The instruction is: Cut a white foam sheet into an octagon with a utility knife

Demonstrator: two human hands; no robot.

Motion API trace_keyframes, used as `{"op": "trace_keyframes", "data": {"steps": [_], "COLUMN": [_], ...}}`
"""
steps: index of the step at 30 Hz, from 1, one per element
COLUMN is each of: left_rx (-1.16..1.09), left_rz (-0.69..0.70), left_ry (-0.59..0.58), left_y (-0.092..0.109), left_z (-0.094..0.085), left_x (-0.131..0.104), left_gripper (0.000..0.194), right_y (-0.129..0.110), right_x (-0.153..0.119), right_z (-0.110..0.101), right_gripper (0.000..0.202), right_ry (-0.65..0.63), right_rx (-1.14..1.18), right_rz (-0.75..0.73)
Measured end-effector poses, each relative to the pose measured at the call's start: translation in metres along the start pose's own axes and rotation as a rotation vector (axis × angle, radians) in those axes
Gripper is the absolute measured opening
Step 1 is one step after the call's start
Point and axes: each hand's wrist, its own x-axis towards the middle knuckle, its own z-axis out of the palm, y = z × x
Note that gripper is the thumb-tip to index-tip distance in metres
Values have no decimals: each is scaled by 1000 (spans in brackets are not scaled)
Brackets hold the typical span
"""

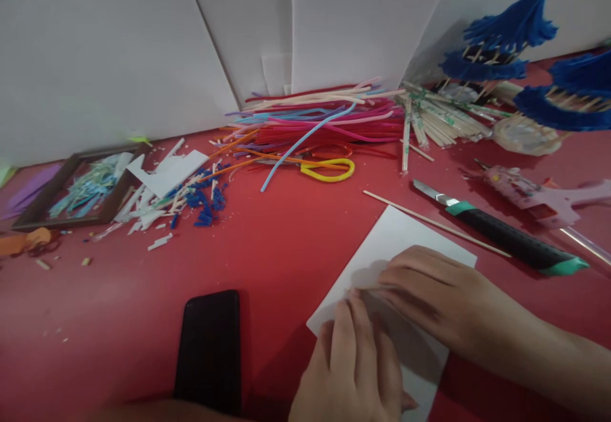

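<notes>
A sheet of white paper (377,240) lies at a slant on the red table, with both hands over it. Between them runs a thin wooden stick (373,289), low over the paper or on it. The fingertips of my left hand (351,365) press together at the stick's left end. Closed fingers of my right hand (442,291) grip its other side and hide the rest of it. Another wooden stick (432,221) lies across the paper's far corner. Beside it is a utility knife (501,231) with a black and green handle, blade out.
A pink glue gun (539,196) sits at the right, below blue-roofed models (506,34). Pipe cleaners (324,119), yellow-handled scissors (329,169) and wrapped chopsticks (439,119) lie at the back. Scraps (200,202), a brown frame (71,223) and a black phone (209,349) are leftward.
</notes>
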Motion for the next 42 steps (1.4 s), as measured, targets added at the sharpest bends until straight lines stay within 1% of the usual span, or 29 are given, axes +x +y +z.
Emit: {"op": "trace_keyframes", "data": {"steps": [4, 7, 12, 18, 22, 24, 27, 28, 29, 32, 33, 34, 36, 38, 40, 41, 42], "left_rx": [13, 6, 0, 14, 23, 26, 23, 26, 30, 39, 40, 41, 50, 61, 67, 71, 76], "left_rz": [15, 15, 21, 38, 25, 18, 34, 37, 41, 37, 40, 44, 59, 79, 86, 92, 104], "left_ry": [-2, -6, -30, -56, -21, -19, -43, -50, -52, -45, -44, -46, -47, -41, -39, -48, -67], "left_y": [-2, -1, -1, -2, -1, -1, -2, -2, -2, -2, -2, -2, -3, -3, -5, -5, -6], "left_z": [-2, -3, -4, -4, -3, -3, -5, -5, -5, -4, -4, -3, -3, -4, -5, -6, -7], "left_x": [2, 2, 1, 0, 0, 0, 1, 1, 2, 2, 2, 2, 1, 1, 1, 1, 1], "left_gripper": [39, 36, 38, 41, 40, 40, 42, 44, 46, 52, 52, 52, 51, 51, 53, 54, 54], "right_y": [5, 6, 4, 5, 5, 10, 27, 36, 47, 82, 92, 101, 115, 123, 124, 122, 118], "right_x": [0, 1, 5, 7, 7, 6, 2, -1, -5, -23, -29, -36, -46, -53, -54, -52, -49], "right_z": [-5, -5, -3, -3, -5, -10, -25, -31, -38, -54, -57, -58, -59, -58, -59, -61, -63], "right_gripper": [14, 16, 23, 21, 17, 14, 13, 16, 23, 51, 56, 58, 60, 58, 50, 47, 45], "right_ry": [57, 60, 42, 12, 32, 77, 133, 125, 130, 42, 54, 3, -52, -87, -100, -93, -74], "right_rx": [128, 158, 159, 161, 174, 117, -108, -201, -291, -537, -569, -543, -467, -416, -407, -419, -442], "right_rz": [41, 21, 39, 8, 35, 70, 185, 242, 304, 506, 573, 609, 591, 498, 400, 380, 391]}}
